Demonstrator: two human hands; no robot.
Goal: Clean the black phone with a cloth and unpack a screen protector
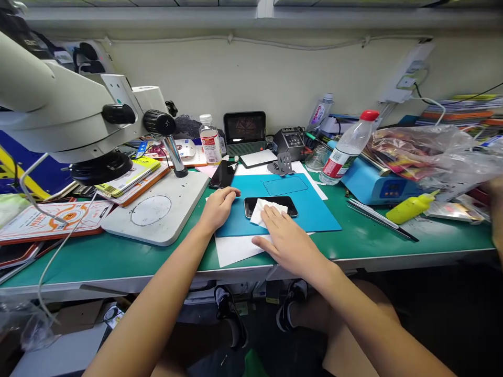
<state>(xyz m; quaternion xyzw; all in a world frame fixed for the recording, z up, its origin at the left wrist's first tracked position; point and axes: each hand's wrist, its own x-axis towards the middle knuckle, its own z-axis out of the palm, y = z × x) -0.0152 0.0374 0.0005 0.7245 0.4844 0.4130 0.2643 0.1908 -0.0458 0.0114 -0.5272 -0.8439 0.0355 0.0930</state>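
Observation:
A phone point(291, 206) with a dark screen lies flat on the blue mat point(320, 217). Over the middle of its screen is a folded white tissue point(258, 210). The fingers of my right hand point(285, 235) press on the tissue, holding it against the glass, with the thumb out to the side. My left hand point(217, 208) rests at the mat's left edge, its fingers loosely curled together and nothing visible in them. Just beyond it lies a second dark phone point(223, 174). White paper point(238, 250) shows from under the mat.
A microscope point(78, 125) overhangs the left side above its pale base point(184, 201). On the right are a red-capped bottle point(349, 149), a blue device point(377, 180), tweezers point(381, 219) and a yellow squeeze bottle point(411, 207). A small open screen device point(244, 131) stands at the back.

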